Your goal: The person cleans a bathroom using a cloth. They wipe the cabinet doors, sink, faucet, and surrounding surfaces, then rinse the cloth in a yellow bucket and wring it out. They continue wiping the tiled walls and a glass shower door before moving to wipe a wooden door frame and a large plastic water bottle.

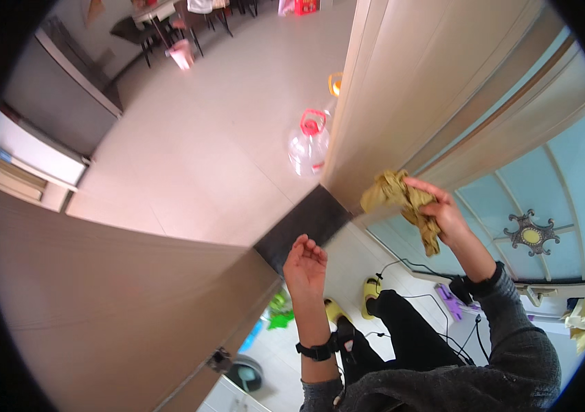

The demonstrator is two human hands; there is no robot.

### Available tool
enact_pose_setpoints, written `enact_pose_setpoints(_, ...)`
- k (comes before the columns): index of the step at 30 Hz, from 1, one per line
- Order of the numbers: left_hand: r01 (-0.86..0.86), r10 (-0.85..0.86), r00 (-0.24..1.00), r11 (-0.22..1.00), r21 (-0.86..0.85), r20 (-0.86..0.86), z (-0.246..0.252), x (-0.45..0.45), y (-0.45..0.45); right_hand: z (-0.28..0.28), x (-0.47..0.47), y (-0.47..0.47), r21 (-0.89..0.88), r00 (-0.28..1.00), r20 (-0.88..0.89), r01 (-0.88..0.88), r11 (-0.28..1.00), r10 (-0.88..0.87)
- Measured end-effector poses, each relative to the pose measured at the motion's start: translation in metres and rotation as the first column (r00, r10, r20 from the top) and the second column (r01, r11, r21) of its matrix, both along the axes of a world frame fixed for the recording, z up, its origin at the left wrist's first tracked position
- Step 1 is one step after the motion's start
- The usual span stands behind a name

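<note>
A crumpled olive-yellow cloth (400,198) hangs from my right hand (444,212), whose fingers and thumb pinch it beside the wooden door frame (395,92). Part of the cloth dangles below the fingers. My left hand (307,262) is raised over the dark threshold strip (303,221), palm turned up, fingers slightly curled, holding nothing. Right of the cloth stands a door with pale blue glass panels (493,195) and a star-shaped metal ornament (531,236).
Clear plastic jugs (307,149) stand beyond the frame. A brown panel (117,288) fills the left. Black cables (439,304) run beside my legs, near a purple mop head (448,303). A dark basin (247,373) lies at lower left. Chairs (135,33) and a pink bin (182,54) stand far off.
</note>
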State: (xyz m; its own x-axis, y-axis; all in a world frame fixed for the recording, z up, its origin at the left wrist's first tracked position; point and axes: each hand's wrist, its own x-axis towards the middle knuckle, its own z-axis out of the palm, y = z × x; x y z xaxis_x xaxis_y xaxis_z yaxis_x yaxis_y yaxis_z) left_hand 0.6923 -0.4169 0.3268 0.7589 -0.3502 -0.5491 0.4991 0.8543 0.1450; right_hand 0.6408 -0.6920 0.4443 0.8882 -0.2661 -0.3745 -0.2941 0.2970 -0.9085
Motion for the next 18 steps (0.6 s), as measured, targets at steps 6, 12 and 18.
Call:
enact_pose_setpoints(6,0.170,-0.160,0.977,0.984,-0.061,0.142,0.084,0.062,0.003,0.043,-0.009,0.003,0.069,1.000,0.007,0.010,0.998,-0.011)
enact_pose_setpoints(12,0.314,-0.285,0.920,0.947,-0.072,0.269,0.147,0.183,-0.043,0.044,0.045,0.020,0.025,0.998,-0.037,-0.046,0.999,0.046)
enact_pose_setpoints(18,0.495,-0.414,0.830,0.856,-0.152,0.374,0.212,0.300,-0.101,0.072,0.132,0.039,-0.058,0.989,-0.059,-0.137,0.989,0.133)
